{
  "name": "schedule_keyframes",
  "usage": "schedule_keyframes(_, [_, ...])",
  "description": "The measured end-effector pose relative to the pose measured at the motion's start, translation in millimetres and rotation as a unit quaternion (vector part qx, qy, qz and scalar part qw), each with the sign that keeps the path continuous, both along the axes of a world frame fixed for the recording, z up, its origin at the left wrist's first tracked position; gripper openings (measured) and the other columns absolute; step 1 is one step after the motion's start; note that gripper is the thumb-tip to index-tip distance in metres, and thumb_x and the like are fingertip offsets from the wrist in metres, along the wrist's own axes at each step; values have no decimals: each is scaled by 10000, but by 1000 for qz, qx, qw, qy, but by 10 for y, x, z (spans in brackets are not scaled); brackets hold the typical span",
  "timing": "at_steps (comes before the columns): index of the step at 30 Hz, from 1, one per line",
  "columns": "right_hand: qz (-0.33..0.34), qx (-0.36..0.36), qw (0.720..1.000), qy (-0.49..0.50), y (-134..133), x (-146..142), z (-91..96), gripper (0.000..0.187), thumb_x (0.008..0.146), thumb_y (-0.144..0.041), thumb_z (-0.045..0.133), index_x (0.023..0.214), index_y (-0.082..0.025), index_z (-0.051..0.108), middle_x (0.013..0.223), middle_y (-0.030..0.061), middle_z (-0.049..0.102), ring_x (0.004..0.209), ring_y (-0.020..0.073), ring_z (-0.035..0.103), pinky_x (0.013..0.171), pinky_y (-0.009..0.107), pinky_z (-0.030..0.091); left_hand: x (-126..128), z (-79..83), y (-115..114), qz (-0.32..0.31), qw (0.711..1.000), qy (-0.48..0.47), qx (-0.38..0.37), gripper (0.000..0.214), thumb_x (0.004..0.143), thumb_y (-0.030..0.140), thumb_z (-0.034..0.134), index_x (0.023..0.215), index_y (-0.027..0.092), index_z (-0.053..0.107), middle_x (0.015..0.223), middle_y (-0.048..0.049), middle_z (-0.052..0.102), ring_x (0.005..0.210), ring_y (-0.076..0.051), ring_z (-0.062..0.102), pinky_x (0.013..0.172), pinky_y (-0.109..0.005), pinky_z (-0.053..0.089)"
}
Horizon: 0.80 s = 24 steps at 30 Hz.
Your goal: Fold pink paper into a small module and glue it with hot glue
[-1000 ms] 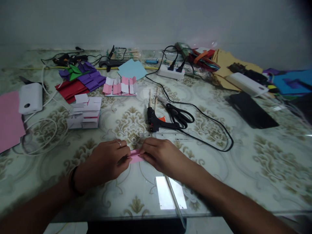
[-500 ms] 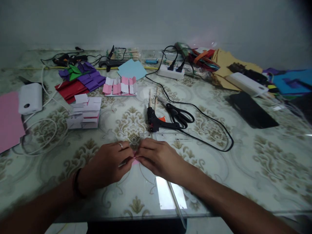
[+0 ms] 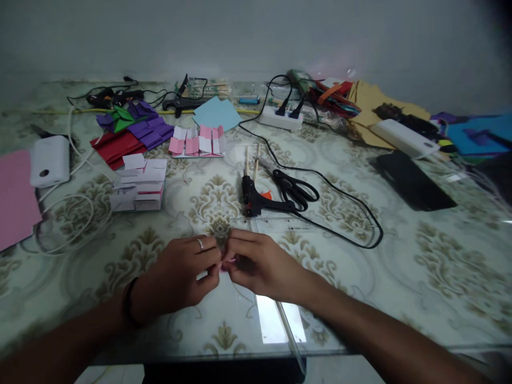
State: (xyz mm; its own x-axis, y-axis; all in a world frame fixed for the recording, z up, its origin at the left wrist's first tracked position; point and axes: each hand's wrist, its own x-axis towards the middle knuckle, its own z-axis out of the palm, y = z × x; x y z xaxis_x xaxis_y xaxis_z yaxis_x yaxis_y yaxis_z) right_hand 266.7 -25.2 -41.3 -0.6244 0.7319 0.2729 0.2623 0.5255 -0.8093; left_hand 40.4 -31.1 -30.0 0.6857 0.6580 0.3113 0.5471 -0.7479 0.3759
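Between my fingertips, low over the front middle of the table, is a small piece of pink paper [image 3: 224,266], mostly hidden by my fingers. My left hand [image 3: 186,269], with a ring on one finger, pinches its left side. On the right side my right hand [image 3: 260,261] grips it with thumb and fingers. Just beyond my hands lie a black glue gun [image 3: 253,198] and black-handled scissors [image 3: 296,188]. Farther left sit a stack of folded white and pink paper pieces [image 3: 142,184] and a row of similar folded pieces [image 3: 198,142].
Pink sheets [image 3: 16,197] and a white power bank [image 3: 50,161] with a looped cable lie at left. Behind are red folded paper [image 3: 118,148], light blue paper [image 3: 217,113] and a power strip [image 3: 281,118]. A black phone [image 3: 416,181] lies at right. The glue gun's cord loops rightward.
The pink paper has shifted slightly and shows more between my right fingers. My right thumb and fingers have bent, and both hands stay close together. Things on the table have not moved.
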Motion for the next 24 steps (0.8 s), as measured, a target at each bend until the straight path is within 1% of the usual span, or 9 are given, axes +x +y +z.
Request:
schedule_keyframes(3, [6,-18,1000,23,6,-3,20,181,868,-51,672,836,-209,588,813,-20,558,713,142,558,639,243,415,1,8,-7,-2,1000,-10,-3,209,907,82,570,754,224,590,730,-2,636,644,-182,590,602,-341,422])
schedule_keyframes(6, [15,-12,999,30,34,27,55,194,862,-50,663,807,-210,568,799,-22,551,719,145,546,652,247,401,-16,28,2,2,1000,-18,-16,209,891,87,565,737,227,562,706,14,614,626,-167,571,597,-323,396])
schedule_keyframes(11, [15,-9,999,35,94,110,113,218,826,-31,677,784,-203,549,795,-31,539,702,130,525,647,243,377,-40,75,32,4,999,-20,-46,205,899,77,559,756,222,576,735,18,625,658,-159,595,628,-309,411])
schedule_keyframes(14, [5,-10,1000,25,110,125,108,209,815,0,662,824,-197,593,821,-23,565,727,132,548,669,242,399,-42,76,41,-1,998,-23,-55,226,949,81,555,769,212,592,749,10,633,670,-160,603,631,-305,423])
schedule_keyframes(17, [6,0,999,32,102,97,72,148,893,-42,668,901,-189,647,877,9,622,804,155,606,732,256,455,-42,55,34,-5,997,-13,-74,207,980,100,573,808,201,627,786,2,664,699,-163,629,654,-298,452])
schedule_keyframes(19, [16,5,999,45,82,66,47,123,928,-71,671,906,-190,649,873,15,631,823,162,616,756,263,475,-40,42,20,-9,996,-11,-90,180,980,101,585,840,197,646,813,-2,687,727,-164,651,680,-290,474])
schedule_keyframes(22, [19,15,998,49,43,20,24,145,896,-66,676,870,-198,620,839,3,614,802,164,596,737,266,470,-29,39,-4,-12,995,-9,-97,175,970,80,577,862,193,656,833,-7,707,758,-165,669,712,-285,489])
schedule_keyframes(24, [9,32,998,47,20,-3,22,157,859,-59,668,858,-203,607,823,-3,600,782,164,578,717,270,460,-17,38,-20,-14,997,-14,-81,180,959,77,572,853,199,651,819,-4,704,752,-166,664,710,-288,481])
